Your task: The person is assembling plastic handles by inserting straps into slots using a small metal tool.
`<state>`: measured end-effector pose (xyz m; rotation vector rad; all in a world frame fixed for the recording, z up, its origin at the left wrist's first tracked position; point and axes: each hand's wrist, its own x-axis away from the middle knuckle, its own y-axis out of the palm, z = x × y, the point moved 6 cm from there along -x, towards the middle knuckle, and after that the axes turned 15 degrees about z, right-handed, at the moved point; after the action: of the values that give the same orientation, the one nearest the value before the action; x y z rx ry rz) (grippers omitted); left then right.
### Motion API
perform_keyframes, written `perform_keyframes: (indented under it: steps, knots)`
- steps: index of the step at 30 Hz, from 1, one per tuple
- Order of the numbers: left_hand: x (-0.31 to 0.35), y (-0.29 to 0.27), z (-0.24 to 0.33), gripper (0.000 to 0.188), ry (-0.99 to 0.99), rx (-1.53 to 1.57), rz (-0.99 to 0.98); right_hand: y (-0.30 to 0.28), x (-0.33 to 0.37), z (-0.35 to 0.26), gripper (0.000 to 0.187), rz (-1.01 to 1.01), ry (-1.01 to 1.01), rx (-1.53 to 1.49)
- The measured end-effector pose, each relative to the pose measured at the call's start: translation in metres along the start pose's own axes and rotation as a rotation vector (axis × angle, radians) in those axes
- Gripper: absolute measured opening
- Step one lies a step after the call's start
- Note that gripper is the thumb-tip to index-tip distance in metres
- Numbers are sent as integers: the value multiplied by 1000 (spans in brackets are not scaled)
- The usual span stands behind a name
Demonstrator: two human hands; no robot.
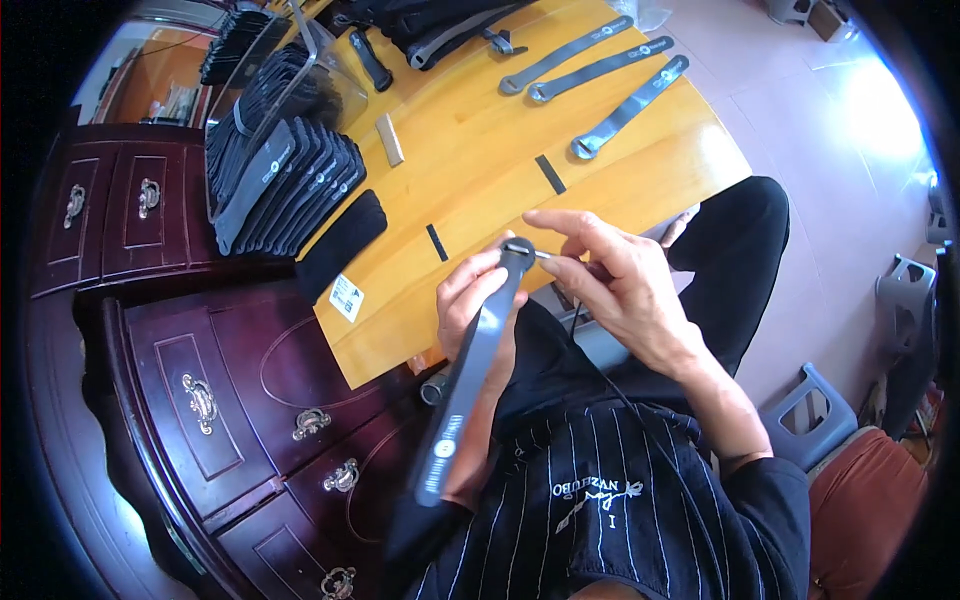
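My left hand is closed round the upper part of a long dark grey strap, which has pale print near its lower end. The strap's rounded, slotted head points up, and its tail hangs toward my left forearm. At that head, a thin light metal rod sticks out on the right. My right hand pinches the rod's outer end by the thumb, while its index finger stretches above. The fingers behind the thumb are partly hidden. Both hands are over the front edge of the yellow wooden table.
Three finished-looking grey straps lie at the table's far right. A stack of straps stands at left beside a clear bin. Two short black strips, a small wooden block and a white label are on the table. A dark red cabinet adjoins it.
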<state>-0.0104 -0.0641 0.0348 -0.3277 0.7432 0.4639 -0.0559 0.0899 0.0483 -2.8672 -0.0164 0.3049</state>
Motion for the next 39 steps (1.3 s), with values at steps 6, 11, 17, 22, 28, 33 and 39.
perform_keyframes:
  steps: [6, 11, 17, 22, 28, 33, 39]
  knots:
    - [13, -3, -19, 26, -438, 436, 60, -10, 0, -11, 15, -117, -136, -29]
    - [2, 16, 1, 28, -756, 777, -19, -26, 7, -23, 17, -195, 107, -178]
    - [-7, 43, 38, 37, -834, 771, -12, -55, 17, -43, 21, 54, -266, 21]
    - [-3, 52, 34, 40, -839, 788, -48, -66, 22, -49, 20, 41, -211, 123]
    - [5, 45, 36, 33, -850, 640, -267, -79, 28, -46, 20, -81, -213, 10]
    - [19, 42, 31, 32, -959, 608, -260, -77, 24, -43, 17, -72, -316, 97]
    - [27, 35, 36, 32, -1087, 704, -240, -64, 17, -47, 18, -84, -444, 194]
